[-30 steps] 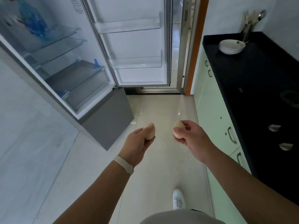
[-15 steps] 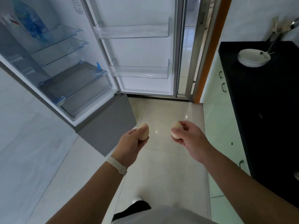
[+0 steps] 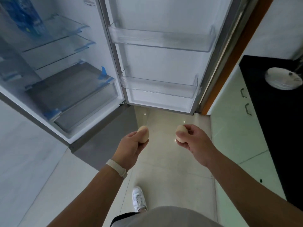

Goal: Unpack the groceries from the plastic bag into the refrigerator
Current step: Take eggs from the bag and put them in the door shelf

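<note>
Fingers (image 3: 132, 136) of the left hand (image 3: 129, 148) curled round one egg (image 3: 144, 134), low centre of the frame, white wristband (image 3: 117, 167) just behind. Fingers (image 3: 191, 128) of the right hand (image 3: 198, 145) pinching a second egg (image 3: 181, 133) to the right, both eggs apart, held over the floor (image 3: 164, 169). Refrigerator (image 3: 105, 51) open at upper left, glass shelves and drawer showing; door (image 3: 164, 63) swung wide at top centre, two clear bins. Black bench (image 3: 270, 120) at right edge, stacked plates (image 3: 282, 78) on it. White shoe (image 3: 139, 199) bottom centre.
</note>
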Tool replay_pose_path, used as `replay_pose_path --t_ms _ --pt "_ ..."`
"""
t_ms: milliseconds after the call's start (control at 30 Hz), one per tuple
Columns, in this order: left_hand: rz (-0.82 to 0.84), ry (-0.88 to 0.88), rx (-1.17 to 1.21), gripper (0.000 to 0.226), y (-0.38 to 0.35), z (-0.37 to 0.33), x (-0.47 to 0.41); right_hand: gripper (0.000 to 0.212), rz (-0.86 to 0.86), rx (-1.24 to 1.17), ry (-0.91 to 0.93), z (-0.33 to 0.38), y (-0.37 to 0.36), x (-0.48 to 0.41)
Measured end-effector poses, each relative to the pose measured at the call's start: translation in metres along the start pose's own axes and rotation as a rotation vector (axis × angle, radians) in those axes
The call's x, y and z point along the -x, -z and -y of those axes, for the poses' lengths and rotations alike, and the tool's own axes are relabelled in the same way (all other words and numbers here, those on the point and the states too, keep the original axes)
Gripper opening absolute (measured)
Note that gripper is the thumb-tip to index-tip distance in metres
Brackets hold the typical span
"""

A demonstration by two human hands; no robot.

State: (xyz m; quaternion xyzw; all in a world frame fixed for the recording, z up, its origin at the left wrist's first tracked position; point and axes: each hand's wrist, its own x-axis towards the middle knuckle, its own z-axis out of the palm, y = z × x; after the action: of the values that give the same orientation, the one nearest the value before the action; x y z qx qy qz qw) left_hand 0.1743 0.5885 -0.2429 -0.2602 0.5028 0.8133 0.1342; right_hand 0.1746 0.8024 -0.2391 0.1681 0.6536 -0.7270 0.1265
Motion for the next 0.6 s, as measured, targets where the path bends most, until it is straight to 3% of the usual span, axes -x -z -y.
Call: replay_pose_path --t_ms 300,600 --pt "0.09 0.035 -0.013 0.017 0.021 -0.084 -0.111 0.018 -0.047 -0.044 0.046 0.053 -0.081 -0.094" --pt "0.158 0.02 -0.09 0.013 -0.013 -0.108 -0.174 0.016 -0.111 -0.076 0.05 0.069 -0.074 -0.148"
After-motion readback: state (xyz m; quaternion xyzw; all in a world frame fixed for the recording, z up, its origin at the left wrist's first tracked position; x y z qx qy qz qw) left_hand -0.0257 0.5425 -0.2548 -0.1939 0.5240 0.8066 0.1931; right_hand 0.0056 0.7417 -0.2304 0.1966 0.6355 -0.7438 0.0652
